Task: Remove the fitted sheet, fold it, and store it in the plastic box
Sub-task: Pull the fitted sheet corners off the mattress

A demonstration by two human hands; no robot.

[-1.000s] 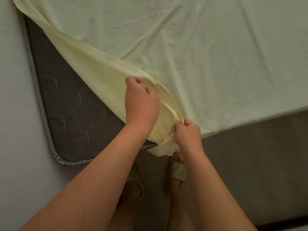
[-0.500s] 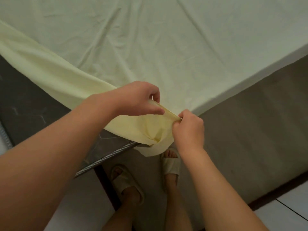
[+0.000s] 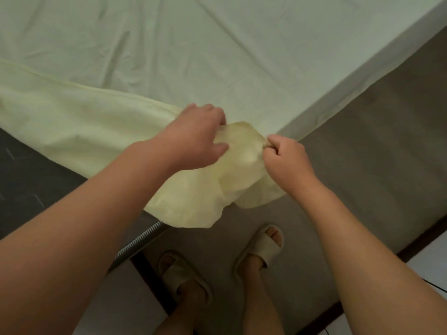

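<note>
Sensibly, the left hand point(image 3: 198, 139) and right hand point(image 3: 285, 155) both grip the freed corner of the fitted sheet point(image 3: 217, 56); peeling evenly along the mattress point(image 3: 36, 180) edge should avoid snagging.

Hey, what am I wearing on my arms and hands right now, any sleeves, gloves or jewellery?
Nothing shows on them. The left forearm and right forearm are bare to the frame edge, with no sleeves in view. The left hand and right hand have no gloves, and no ring, watch or bracelet is visible. The only thing worn in view is pale open-toed slippers.
</note>
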